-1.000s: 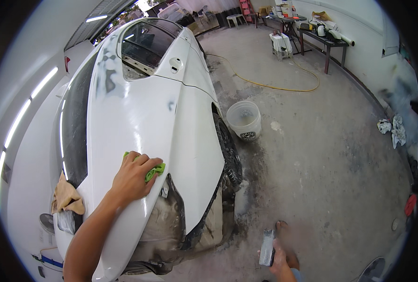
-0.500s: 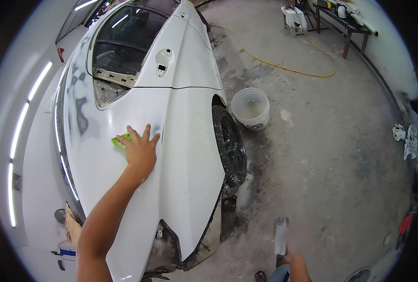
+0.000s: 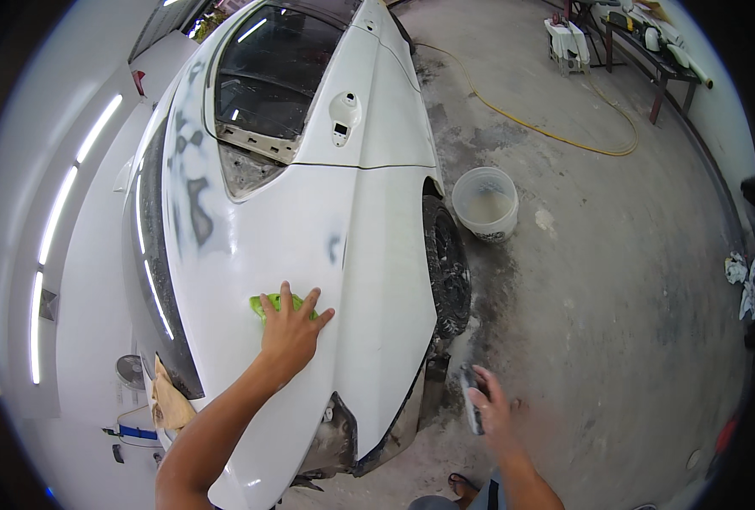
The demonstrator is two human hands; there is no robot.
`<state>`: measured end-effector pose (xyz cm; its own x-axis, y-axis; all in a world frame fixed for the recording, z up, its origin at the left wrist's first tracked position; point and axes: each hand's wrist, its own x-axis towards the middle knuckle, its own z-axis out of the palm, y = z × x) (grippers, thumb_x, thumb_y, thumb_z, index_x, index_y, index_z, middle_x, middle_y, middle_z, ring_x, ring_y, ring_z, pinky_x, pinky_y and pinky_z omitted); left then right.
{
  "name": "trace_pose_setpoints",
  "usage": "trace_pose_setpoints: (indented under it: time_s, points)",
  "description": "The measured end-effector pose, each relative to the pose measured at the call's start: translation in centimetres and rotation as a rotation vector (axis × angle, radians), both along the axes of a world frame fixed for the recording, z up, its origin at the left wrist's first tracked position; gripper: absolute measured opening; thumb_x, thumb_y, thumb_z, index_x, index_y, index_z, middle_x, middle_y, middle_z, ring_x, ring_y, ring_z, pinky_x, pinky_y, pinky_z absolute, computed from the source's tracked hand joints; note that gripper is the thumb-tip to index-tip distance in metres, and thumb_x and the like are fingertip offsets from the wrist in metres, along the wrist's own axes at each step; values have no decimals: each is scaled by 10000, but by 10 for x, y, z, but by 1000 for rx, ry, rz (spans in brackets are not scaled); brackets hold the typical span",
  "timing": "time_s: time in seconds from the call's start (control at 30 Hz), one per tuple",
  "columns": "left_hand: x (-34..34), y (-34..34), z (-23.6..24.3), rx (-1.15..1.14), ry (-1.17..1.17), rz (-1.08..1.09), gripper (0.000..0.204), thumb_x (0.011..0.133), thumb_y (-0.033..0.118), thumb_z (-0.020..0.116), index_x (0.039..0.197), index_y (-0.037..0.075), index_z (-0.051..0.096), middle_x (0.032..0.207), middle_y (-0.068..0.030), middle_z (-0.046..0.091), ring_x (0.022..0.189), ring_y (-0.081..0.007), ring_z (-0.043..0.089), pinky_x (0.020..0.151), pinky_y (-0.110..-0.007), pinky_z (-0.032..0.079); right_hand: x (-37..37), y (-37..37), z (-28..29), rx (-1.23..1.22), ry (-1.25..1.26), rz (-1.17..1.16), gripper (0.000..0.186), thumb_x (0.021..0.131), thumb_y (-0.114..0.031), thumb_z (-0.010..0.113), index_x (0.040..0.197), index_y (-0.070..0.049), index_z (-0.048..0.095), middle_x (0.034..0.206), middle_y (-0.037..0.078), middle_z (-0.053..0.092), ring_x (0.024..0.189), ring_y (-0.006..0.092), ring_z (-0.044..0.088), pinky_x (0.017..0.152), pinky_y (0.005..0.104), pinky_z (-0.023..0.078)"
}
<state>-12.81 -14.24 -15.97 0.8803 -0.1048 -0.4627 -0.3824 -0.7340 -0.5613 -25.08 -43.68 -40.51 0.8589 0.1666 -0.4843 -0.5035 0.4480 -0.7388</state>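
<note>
My left hand (image 3: 291,333) lies with spread fingers over a bright green cloth (image 3: 267,304), pressing it onto the white rear side panel (image 3: 267,246) of a car. Part of the cloth is hidden beneath the palm. Low on the right, beside the car's rear end, my right hand (image 3: 494,408) grips a long grey sanding block (image 3: 471,399); this hand is slightly blurred. A small grey patch (image 3: 333,248) shows on the panel beyond my left hand, and larger grey patches (image 3: 197,208) run along the roof side.
A translucent bucket (image 3: 485,204) with cloudy liquid stands by the rear wheel (image 3: 447,268). Across the floor curls a yellow hose (image 3: 556,138). A bench (image 3: 653,55) with tools is at the far right. Brown paper (image 3: 172,399) hangs at the car's left rear.
My left hand and the green cloth have come nearer over the panel, uncovering the small grey patch. My right hand has risen with the sanding block toward the car. The view has shifted.
</note>
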Motion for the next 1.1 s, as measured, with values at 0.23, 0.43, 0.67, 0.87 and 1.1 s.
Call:
trace_pose_setpoints:
  time_s: [0.23, 0.43, 0.67, 0.87, 1.1]
  points:
    - [-1, 93, 119, -265, -157, -153, 469, 826, 56, 766, 1251, 253, 749, 1549, -43, 558, 1496, -401, 437, 1280, -640, 304, 108, 159, 80, -421, -591, -30, 528, 948, -350, 814, 1401, -104, 704, 1235, 172, 592, 1149, 342, 610, 1032, 435, 492]
    - [18, 142, 146, -488, -246, -255, 443, 744, 58, 773, 1153, 229, 780, 1402, -54, 663, 1399, -381, 535, 1246, -634, 357, 130, 220, 90, -752, -676, -70, 465, 918, -266, 819, 1358, -132, 748, 1235, 203, 589, 1144, 387, 572, 994, 500, 475]
    - [23, 156, 132, -660, -362, -262, 395, 667, 77, 728, 1023, 232, 799, 1249, -34, 742, 1241, -335, 655, 1167, -608, 428, 209, 226, 90, -677, -776, -201, 433, 927, -255, 812, 1336, -121, 761, 1219, 181, 595, 1113, 350, 577, 979, 436, 482]
    - [24, 159, 128, -700, -419, -284, 397, 627, 76, 714, 982, 233, 796, 1201, -32, 757, 1193, -345, 676, 1142, -596, 449, 175, 217, 83, -700, -952, -148, 398, 903, -199, 835, 1294, -137, 789, 1213, 183, 591, 1133, 340, 584, 998, 491, 490]
    - [25, 160, 128, -684, -425, -294, 420, 589, 73, 732, 970, 239, 789, 1183, -37, 762, 1171, -343, 685, 1114, -592, 467, 155, 219, 92, -553, -949, -170, 436, 867, -200, 863, 1295, -247, 797, 1269, 171, 612, 1139, 356, 591, 970, 492, 476]
